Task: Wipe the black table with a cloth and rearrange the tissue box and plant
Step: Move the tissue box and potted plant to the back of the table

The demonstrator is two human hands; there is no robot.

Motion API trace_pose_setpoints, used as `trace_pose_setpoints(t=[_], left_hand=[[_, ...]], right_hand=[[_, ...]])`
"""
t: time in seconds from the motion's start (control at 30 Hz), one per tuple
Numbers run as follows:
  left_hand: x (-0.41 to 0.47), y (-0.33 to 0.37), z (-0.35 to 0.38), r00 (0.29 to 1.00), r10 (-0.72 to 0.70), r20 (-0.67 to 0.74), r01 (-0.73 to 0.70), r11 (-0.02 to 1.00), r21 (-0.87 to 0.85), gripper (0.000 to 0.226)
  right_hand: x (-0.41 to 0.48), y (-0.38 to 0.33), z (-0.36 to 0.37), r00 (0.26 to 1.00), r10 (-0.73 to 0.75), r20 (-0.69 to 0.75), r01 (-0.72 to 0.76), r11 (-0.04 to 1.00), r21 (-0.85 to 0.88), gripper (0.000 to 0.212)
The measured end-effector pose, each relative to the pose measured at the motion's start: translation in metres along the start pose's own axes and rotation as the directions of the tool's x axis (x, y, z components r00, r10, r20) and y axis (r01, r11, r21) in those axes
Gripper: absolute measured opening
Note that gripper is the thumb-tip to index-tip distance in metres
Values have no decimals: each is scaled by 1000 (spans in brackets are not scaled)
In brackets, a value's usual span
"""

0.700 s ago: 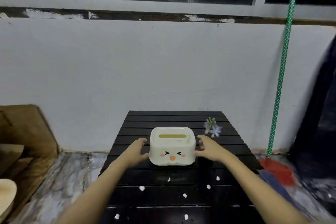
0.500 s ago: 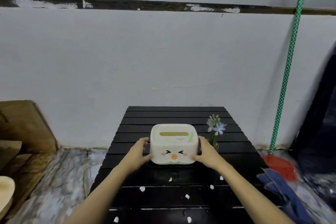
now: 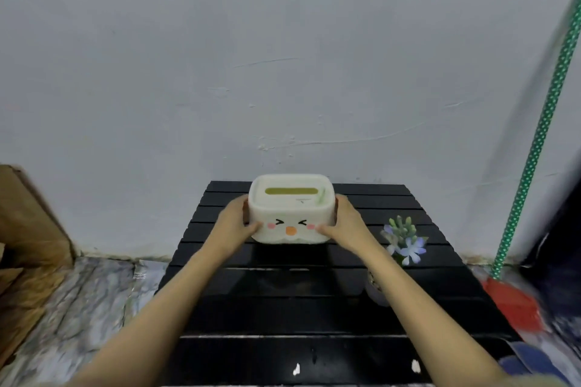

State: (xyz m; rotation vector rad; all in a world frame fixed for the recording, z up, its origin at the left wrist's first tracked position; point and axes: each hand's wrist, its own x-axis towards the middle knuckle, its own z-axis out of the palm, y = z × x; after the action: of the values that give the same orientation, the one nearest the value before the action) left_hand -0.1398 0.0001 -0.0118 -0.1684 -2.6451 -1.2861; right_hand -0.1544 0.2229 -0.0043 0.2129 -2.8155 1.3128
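A white tissue box (image 3: 290, 209) with a cartoon face and a green slot hangs above the far half of the black slatted table (image 3: 314, 308). My left hand (image 3: 235, 223) grips its left side and my right hand (image 3: 345, 226) grips its right side. A small plant (image 3: 404, 237) with pale blue flowers stands on the table just right of my right forearm; its pot is mostly hidden behind the arm. A few white scraps (image 3: 296, 369) lie on the near slats.
The white wall (image 3: 283, 88) rises right behind the table. A broom with a green dotted handle (image 3: 534, 148) and red head (image 3: 509, 302) leans at the right. Blue cloth (image 3: 531, 361) lies at the lower right. Brown cardboard (image 3: 28, 229) stands at the left.
Both hands closed on the tissue box and lifted it up and toward the wall. The view has moved closer to the table and tipped down.
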Motion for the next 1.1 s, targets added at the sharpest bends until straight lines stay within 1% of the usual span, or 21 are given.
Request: trace_pose_setpoints(t=[0.17,0.27,0.3,0.4,0.47,0.53,0.6,0.63,0.73,0.8,0.93,1.1], left_hand=[[61,-19,12,1000,6,-29,-4,998,63,46],[76,-31,22,1000,-3,-5,4,996,87,45],[78,-34,23,1000,-11,13,10,995,100,47],[80,-41,16,997,-33,66,24,992,123,51],[75,-39,8,996,-31,83,20,992,124,52],[64,-33,0,997,-30,76,19,991,133,51],[46,-26,-7,998,-32,61,23,989,144,50],[34,-23,-9,998,-31,63,22,989,147,48],[-10,-22,-12,995,-38,91,26,992,125,38],[-40,-26,-12,995,-61,80,52,993,110,36],[-90,-39,-5,992,-104,78,96,991,98,36],[-127,-53,7,989,-105,101,93,989,114,35]], right_hand=[[60,10,13,999,29,-33,-27,998,52,60],[74,20,23,998,50,-24,-48,996,70,58],[76,23,24,998,56,-21,-54,994,90,59],[75,31,26,996,92,-12,-89,985,151,71],[70,28,25,994,107,-17,-103,981,164,73],[58,20,21,996,91,-17,-87,981,173,69],[36,9,17,999,40,-19,-36,987,159,58],[24,7,18,1000,7,-9,-6,988,152,56],[-17,11,21,999,7,37,-11,996,86,68],[-47,14,20,999,1,49,-3,999,48,71],[-110,21,16,999,-7,47,7,1000,7,66],[-168,38,1,1000,-1,-26,0,1000,-26,57]])
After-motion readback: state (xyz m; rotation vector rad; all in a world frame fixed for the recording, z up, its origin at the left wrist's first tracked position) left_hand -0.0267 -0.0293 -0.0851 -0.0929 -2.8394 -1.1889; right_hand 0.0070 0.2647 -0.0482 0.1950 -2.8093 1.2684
